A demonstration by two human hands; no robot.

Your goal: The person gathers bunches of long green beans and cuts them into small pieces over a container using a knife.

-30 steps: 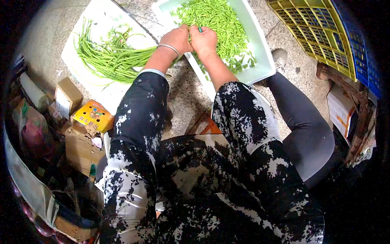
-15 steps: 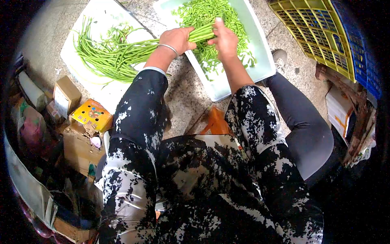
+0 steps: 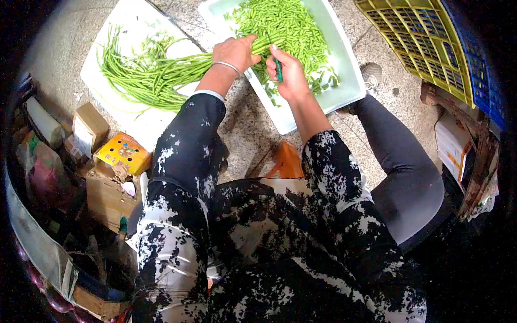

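Note:
My left hand (image 3: 235, 52), with a metal bangle on the wrist, grips a bundle of long green beans (image 3: 161, 70) whose ends reach over the rim of a pale rectangular tub (image 3: 344, 59). My right hand (image 3: 288, 70) holds a small knife with a green handle (image 3: 278, 67) just right of the bundle's ends, over the tub. The tub is full of short cut bean pieces (image 3: 291, 27). More whole long beans lie spread on a white board (image 3: 116, 102) to the left.
Yellow and blue plastic crates (image 3: 431, 37) stand at the upper right. Cardboard boxes, one yellow (image 3: 123, 153), and bags crowd the left side. A low wooden stool (image 3: 285, 161) shows between my knees. The floor is speckled stone (image 3: 247, 129).
My hands were together over the tub; the left pulled the bean bundle further out over the rim, and the right moved from the bundle's ends to beside them, knife now showing.

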